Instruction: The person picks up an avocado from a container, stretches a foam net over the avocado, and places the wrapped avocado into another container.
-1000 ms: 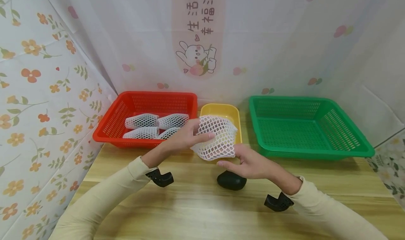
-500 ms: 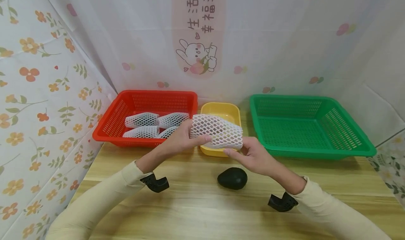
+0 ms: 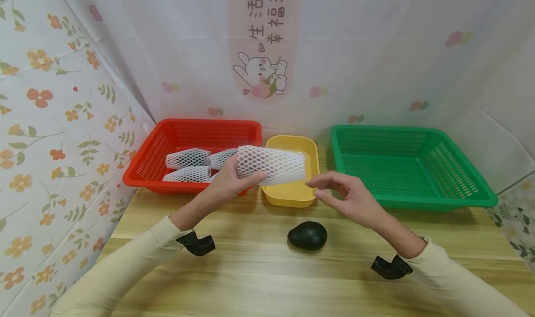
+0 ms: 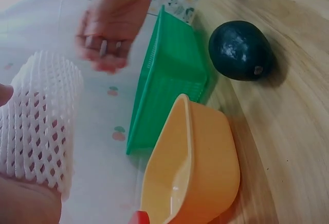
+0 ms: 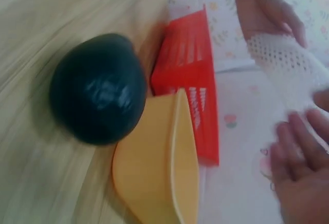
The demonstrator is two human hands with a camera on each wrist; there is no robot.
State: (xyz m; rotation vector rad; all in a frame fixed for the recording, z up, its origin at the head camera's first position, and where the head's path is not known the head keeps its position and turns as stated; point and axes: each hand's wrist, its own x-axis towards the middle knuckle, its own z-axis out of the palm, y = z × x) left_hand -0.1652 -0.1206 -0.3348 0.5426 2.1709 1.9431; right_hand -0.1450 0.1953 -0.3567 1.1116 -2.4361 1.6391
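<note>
In the head view my left hand (image 3: 230, 181) holds a white foam net sleeve (image 3: 273, 165) by its left end, thumb in front. The sleeve is raised over the yellow tub (image 3: 290, 197), its mesh stretched wide. My right hand (image 3: 353, 198) hovers just right of the sleeve, apart from it, with loosely curved fingers and nothing between them. Below, on the wooden table, lies a dark green avocado (image 3: 307, 235). The left wrist view shows the avocado (image 4: 241, 50) beyond the tub (image 4: 213, 157). In the right wrist view the sleeve (image 5: 285, 62) is partly blurred.
At the back left stands a red basket (image 3: 146, 183) with several net-wrapped items (image 3: 186, 159) inside; the left hand and sleeve partly cover it. A green basket (image 3: 418, 203) stands at the back right. A printed curtain (image 3: 376, 52) hangs behind them.
The sleeve went from wide and squarish to longer and tube-like, and moved left with my left hand. My right hand has let go of its right end and drawn away to the right.
</note>
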